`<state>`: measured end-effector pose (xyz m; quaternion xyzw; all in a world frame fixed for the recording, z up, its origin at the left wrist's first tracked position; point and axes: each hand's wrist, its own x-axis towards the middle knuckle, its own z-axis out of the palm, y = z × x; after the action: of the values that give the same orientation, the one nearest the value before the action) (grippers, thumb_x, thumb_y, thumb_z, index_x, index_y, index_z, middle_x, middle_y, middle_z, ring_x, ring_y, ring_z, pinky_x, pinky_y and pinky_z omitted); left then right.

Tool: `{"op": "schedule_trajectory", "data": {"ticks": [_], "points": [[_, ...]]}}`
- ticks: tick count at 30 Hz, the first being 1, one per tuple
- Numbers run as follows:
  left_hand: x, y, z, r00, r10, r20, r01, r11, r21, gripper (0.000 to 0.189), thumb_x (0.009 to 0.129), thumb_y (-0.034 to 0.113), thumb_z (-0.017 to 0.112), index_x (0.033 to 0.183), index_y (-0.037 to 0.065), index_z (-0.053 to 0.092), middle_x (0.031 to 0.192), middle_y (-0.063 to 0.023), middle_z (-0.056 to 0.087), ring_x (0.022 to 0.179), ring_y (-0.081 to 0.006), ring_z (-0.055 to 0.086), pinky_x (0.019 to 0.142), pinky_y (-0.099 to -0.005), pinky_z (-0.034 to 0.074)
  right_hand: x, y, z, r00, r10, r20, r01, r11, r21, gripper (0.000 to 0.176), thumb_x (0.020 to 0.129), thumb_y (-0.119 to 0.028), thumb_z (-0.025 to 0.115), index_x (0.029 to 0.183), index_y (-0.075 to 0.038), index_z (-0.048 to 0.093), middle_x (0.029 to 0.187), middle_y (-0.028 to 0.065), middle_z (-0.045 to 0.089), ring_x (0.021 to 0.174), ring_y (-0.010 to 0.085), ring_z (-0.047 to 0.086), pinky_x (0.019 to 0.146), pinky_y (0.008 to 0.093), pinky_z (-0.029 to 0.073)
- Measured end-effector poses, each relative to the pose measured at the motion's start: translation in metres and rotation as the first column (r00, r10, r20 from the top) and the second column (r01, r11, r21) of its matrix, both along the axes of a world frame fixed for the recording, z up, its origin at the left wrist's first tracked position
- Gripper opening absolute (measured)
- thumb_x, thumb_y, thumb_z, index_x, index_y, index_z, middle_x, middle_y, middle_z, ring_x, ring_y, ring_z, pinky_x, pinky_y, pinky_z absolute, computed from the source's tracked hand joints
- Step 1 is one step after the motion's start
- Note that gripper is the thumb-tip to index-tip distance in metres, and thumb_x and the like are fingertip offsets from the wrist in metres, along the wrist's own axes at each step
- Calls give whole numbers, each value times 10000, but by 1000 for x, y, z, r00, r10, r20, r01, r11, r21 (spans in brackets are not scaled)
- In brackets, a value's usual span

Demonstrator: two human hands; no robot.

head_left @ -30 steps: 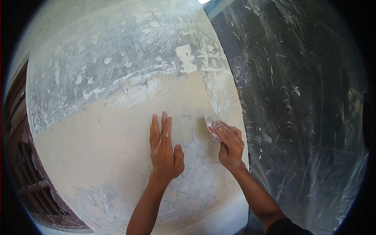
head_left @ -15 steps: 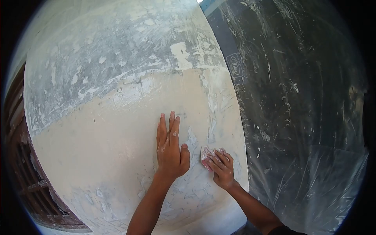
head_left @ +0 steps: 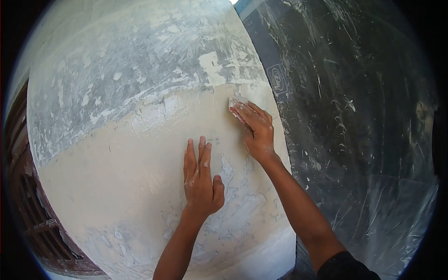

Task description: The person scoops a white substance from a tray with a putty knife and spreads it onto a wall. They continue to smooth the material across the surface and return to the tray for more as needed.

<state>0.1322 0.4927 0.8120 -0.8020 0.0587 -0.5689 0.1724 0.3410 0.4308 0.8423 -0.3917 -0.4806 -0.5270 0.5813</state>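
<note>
Where beige filler meets grey upper band on wall (head_left: 116,168), right hand (head_left: 255,129) pins small sandpaper scrap (head_left: 234,103) flat under extended fingers; thumb grip not visible. Left hand (head_left: 201,179) spread open, palm flat on wall lower down, holding nothing. Sandpaper scrap judged light, thin, floppy, gritty; best controlled by fingertip pressure across back, edge pinched by thumb. Plastic sheet (head_left: 364,154) hangs just right of wall.
</note>
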Motion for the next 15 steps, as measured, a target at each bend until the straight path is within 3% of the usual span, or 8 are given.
{"op": "schedule_trajectory", "data": {"ticks": [3, 6, 9, 11, 15], "points": [[-7, -3, 2, 999, 41, -21, -41, 999, 22, 706, 758, 34, 471, 1440, -120, 373, 1536, -333, 354, 1460, -552, 222, 1178, -630, 199, -21, 3, -90, 995, -77, 56, 84, 986, -144, 631, 681, 126, 590, 1260, -109, 681, 1315, 71, 657, 1312, 301, 540, 1130, 472, 314], [-8, -2, 3, 999, 43, -23, -42, 999, 34, 714, 750, 33, 473, 1440, -119, 373, 1537, -333, 352, 1460, -555, 218, 1178, -633, 197, -49, -5, -204, 1000, -25, 7, 26, 959, -281, 570, 690, 109, 586, 1204, -99, 716, 1268, 80, 684, 1279, 304, 571, 1121, 491, 327], [-5, 0, 1, 1000, 24, -21, -23, 999, 34, 719, 745, 32, 476, 1440, -119, 372, 1536, -333, 354, 1461, -556, 213, 1179, -635, 193, -66, -27, -262, 999, 24, -24, -31, 941, -336, 544, 699, 112, 591, 1185, -93, 721, 1213, 90, 708, 1230, 314, 608, 1093, 494, 359], [-3, 0, 2, 1000, 18, -20, -18, 999, 28, 721, 744, 33, 477, 1440, -119, 372, 1535, -332, 356, 1462, -556, 211, 1180, -636, 192, -64, -34, -251, 997, 64, -31, -71, 934, -350, 530, 706, 113, 594, 1179, -90, 723, 1182, 96, 720, 1203, 318, 627, 1074, 491, 379], [-4, -1, 0, 999, 17, -30, -17, 1000, 16, 724, 746, 39, 475, 1446, -117, 368, 1536, -329, 357, 1465, -553, 209, 1180, -639, 188, -30, -43, -108, 997, 55, -47, -54, 998, 17, 556, 733, 170, 572, 1226, -58, 697, 1239, 125, 702, 1224, 333, 618, 1056, 438, 392]]}}
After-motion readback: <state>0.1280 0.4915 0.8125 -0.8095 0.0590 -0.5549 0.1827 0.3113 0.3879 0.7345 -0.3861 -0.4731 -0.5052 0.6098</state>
